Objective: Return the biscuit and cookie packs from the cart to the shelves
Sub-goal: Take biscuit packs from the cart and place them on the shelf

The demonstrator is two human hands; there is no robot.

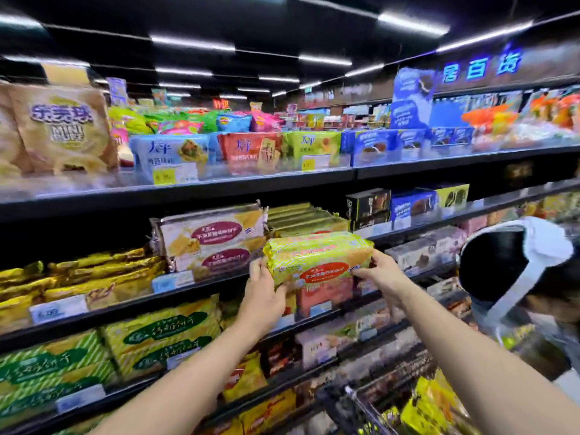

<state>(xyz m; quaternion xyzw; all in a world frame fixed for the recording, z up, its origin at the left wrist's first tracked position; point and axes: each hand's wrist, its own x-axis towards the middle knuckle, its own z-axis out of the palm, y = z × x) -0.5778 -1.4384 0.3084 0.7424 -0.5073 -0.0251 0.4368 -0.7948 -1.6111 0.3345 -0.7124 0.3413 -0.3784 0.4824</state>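
A yellow-green biscuit pack [317,255] with a red oval label is held up at the front of the second shelf [131,304]. My left hand [262,290] grips its left end and my right hand [381,273] grips its right end. It hangs in front of a stack of like green packs [303,219], beside white packs [213,240] with dark red labels. The cart [370,406] sits at the bottom right, with yellow packs [430,403] inside it.
Shelves packed with snacks run from left to right, with blue and dark cookie boxes [408,204] further right. Another person's head [514,265] with a white strap is close on the right, near the cart. Gold packs [78,277] lie at the left.
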